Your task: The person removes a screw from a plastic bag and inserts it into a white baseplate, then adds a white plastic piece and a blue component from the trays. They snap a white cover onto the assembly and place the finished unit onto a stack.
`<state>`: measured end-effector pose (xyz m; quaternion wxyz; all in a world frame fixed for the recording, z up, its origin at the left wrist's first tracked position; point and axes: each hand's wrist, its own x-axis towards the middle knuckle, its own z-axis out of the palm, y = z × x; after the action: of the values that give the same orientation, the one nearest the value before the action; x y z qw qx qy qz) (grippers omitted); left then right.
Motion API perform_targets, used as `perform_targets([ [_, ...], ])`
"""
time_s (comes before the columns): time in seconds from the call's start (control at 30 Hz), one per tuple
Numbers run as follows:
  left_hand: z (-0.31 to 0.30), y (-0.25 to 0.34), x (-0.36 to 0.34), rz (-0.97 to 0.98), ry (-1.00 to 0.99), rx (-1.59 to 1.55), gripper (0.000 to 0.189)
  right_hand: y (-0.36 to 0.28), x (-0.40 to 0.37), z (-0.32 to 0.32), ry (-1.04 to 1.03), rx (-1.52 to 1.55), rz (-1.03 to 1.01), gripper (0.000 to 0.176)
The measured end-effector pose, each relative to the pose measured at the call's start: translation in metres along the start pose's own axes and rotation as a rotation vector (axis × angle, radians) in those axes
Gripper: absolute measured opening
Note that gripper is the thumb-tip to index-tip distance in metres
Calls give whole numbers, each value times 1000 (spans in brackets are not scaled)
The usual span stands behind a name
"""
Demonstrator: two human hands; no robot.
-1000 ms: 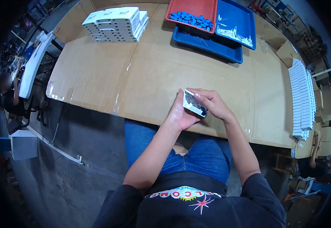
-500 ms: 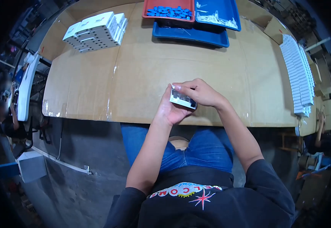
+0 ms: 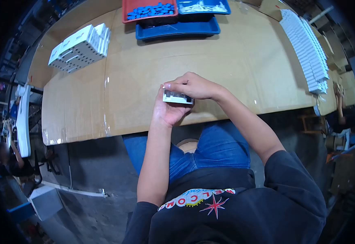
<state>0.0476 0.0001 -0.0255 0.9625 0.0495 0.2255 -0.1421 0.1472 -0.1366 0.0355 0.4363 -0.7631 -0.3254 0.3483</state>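
A small white plastic housing (image 3: 177, 99) with a dark inside is held over the cardboard-covered table (image 3: 210, 61), near its front edge. My left hand (image 3: 170, 114) cradles it from below and the left, palm turned up. Over its top lies my right hand (image 3: 198, 86), with the thumb pressed at the housing's upper left corner and the fingers curled along the far side. Those fingers cover part of the housing, so its inner details are hard to make out.
At the back stand a red tray (image 3: 124, 17) of blue parts, a blue tray (image 3: 227, 9) of white parts and another blue tray (image 3: 177, 35) below. Stacked white boxes (image 3: 79, 46) stand left; long rows of white pieces (image 3: 303, 53) line the right. Other people sit at both sides.
The camera view has turned, so the table and trays appear tilted and farther left. Both hands keep hold of the housing, which now sits more level in view.
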Motion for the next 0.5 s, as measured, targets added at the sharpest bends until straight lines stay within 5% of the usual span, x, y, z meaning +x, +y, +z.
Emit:
perform_targets([
  [0.13, 8, -7, -1, 20, 30, 32, 53, 1, 0, 2, 5, -99, -48, 49],
  [0.3, 19, -13, -5, 118, 134, 139, 57, 2, -5, -5, -1, 148, -14, 49],
  [0.43, -1, -2, -2, -50, -120, -38, 58, 24, -4, -7, 21, 328, -68, 48],
  [0.5, -1, -2, -1, -39, -74, -23, 56, 30, -5, -8, 13, 351, -30, 50],
])
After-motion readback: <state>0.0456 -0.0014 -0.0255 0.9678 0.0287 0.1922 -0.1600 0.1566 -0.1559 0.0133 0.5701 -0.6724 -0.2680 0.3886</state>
